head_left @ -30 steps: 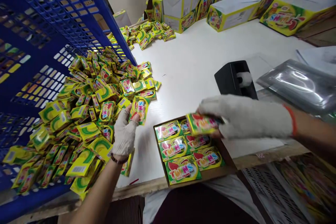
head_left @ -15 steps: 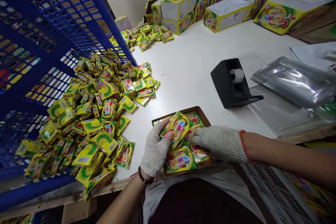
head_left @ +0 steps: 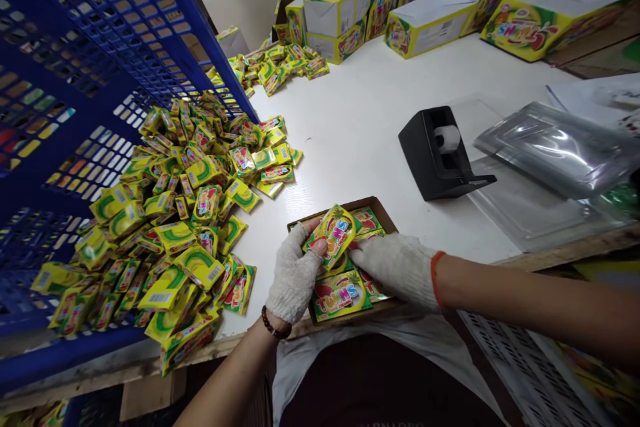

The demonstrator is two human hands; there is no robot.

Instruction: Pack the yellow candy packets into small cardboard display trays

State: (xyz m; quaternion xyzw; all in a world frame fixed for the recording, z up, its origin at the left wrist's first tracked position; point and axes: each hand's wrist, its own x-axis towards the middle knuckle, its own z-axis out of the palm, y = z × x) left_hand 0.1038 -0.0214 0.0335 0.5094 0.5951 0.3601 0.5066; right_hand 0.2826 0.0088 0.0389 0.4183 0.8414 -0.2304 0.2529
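Observation:
A shallow brown cardboard tray [head_left: 381,209] lies at the table's near edge, with yellow "Twins" candy packets [head_left: 340,295] laid flat inside it. My left hand [head_left: 294,275], in a white fingerless glove, pinches one yellow packet [head_left: 333,235] and holds it tilted over the tray. My right hand [head_left: 397,268], also gloved, rests palm down on the packets in the tray's right half, its fingertips touching the held packet. To the left, a big heap of the same small packets [head_left: 185,213] spills out of a tipped blue plastic crate [head_left: 90,67] onto the white table.
A black tape dispenser [head_left: 436,155] stands behind the tray. Clear plastic sheets [head_left: 555,153] lie at the right. Yellow display cartons [head_left: 430,20] and another small pile of packets [head_left: 280,67] sit at the table's far side. The wooden table edge [head_left: 560,247] runs close to my body.
My left hand brought a packet from the heap to the tray. My right hand set its packet down and now lies flat on the tray's packets. In the last half second both hands barely shifted.

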